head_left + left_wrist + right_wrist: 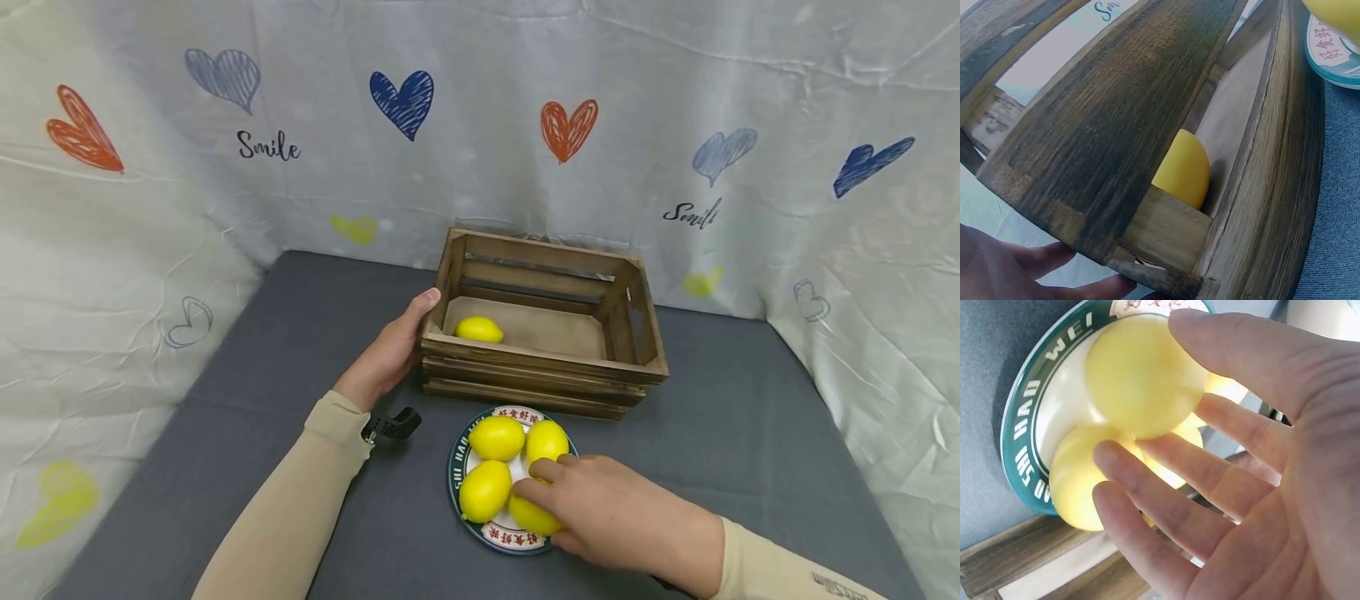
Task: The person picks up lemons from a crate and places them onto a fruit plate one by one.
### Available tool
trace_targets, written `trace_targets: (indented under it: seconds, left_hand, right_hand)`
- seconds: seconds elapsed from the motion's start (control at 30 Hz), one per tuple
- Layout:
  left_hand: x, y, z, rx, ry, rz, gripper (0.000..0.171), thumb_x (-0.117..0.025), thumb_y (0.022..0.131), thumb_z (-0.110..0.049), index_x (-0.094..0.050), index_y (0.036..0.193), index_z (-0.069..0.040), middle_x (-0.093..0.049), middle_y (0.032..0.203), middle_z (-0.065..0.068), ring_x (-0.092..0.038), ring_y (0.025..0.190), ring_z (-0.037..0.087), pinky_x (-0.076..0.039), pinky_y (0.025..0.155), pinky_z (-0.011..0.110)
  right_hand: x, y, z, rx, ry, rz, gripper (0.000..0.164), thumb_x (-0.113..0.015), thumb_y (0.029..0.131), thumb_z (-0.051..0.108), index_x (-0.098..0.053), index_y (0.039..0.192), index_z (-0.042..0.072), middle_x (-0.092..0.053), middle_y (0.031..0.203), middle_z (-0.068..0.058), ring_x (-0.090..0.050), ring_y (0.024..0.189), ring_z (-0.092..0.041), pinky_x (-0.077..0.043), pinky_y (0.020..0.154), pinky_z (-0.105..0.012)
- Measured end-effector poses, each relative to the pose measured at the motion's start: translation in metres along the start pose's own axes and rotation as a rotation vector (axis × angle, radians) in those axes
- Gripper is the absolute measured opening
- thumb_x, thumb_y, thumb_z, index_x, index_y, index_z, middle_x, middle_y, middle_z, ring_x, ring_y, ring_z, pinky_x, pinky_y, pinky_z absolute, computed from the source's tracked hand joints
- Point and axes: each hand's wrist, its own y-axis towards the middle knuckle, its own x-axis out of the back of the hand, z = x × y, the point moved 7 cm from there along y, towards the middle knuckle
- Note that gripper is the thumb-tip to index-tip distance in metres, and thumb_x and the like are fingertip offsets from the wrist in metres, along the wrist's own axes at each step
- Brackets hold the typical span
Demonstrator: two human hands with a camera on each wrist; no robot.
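A slatted wooden crate stands at the back of the table with one yellow lemon inside, near its left end. My left hand grips the crate's left end, thumb up by the rim; the left wrist view shows fingertips at the edge of the slats. In front of the crate is a round plate with a green lettered rim and several lemons. My right hand pinches the nearest right lemon between thumb and fingers, over the plate. Another lemon lies at the plate's back left.
Grey cloth covers the table. A pale curtain printed with hearts and lettering hangs right behind the crate and along both sides. A black strap sticks out from the left wrist, close to the crate's front left corner.
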Motion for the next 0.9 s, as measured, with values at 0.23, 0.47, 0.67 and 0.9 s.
trace_targets:
  seconds: [0.23,0.47,0.67,0.9]
  left_hand:
    - [0.002,0.002,-0.001,-0.006,-0.008,-0.012,0.096,-0.039,0.102,-0.079,-0.012,0.176,-0.024,-0.022,0.178,0.015,-0.034,0.16,0.038,-0.025,0.133,0.062]
    - [-0.001,0.0,0.001,0.006,0.002,-0.008,0.09,-0.037,0.103,-0.077,-0.011,0.176,-0.03,-0.022,0.179,0.015,-0.032,0.161,0.039,-0.023,0.133,0.065]
    - [-0.001,-0.001,0.0,-0.005,-0.017,-0.007,0.09,-0.038,0.104,-0.075,-0.011,0.176,-0.027,-0.022,0.179,0.015,-0.031,0.162,0.039,-0.022,0.134,0.065]
    - [-0.001,-0.001,0.0,-0.015,-0.027,-0.007,0.09,-0.04,0.104,-0.074,-0.013,0.176,-0.026,-0.022,0.179,0.014,-0.032,0.162,0.039,-0.024,0.134,0.063]
  right_hand:
    - [0.013,-0.002,-0.001,0.016,-0.04,-0.048,0.055,-0.094,0.085,0.028,-0.07,0.134,0.026,-0.067,0.11,0.01,-0.059,0.082,-0.007,-0.058,0.077,-0.029]
    - [0.034,0.0,-0.004,0.028,-0.053,-0.063,0.057,-0.092,0.088,0.03,-0.068,0.139,0.026,-0.07,0.123,0.008,-0.069,0.097,-0.013,-0.061,0.085,-0.033]
    - [0.079,0.003,-0.019,0.018,-0.056,-0.156,0.055,-0.09,0.091,0.03,-0.068,0.141,0.025,-0.07,0.129,0.007,-0.071,0.109,-0.013,-0.063,0.09,-0.037]
    - [0.12,0.018,-0.041,0.012,-0.054,-0.223,0.046,-0.083,0.098,0.031,-0.069,0.141,0.024,-0.071,0.129,0.005,-0.071,0.096,-0.01,-0.064,0.081,-0.034]
